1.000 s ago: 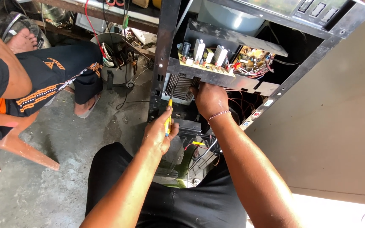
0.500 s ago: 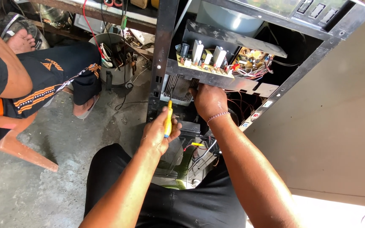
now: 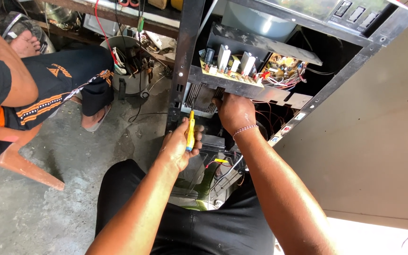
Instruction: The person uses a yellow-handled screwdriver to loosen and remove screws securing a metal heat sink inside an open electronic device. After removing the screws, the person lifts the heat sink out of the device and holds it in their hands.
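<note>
Fingertips of our right hand (image 3: pixel 234 112) hide under the black chassis (image 3: pixel 242 89), its grip unclear to us; our left hand (image 3: pixel 178 146) clasps a yellow screwdriver (image 3: pixel 191 132), tip unseen.

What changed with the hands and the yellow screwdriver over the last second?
Very little. The left hand keeps its grip on the yellow screwdriver, tip up toward the metal heat sink, perhaps raised slightly. The right hand stays pressed against the underside of the circuit board tray. Nothing was let go or picked up.
</note>
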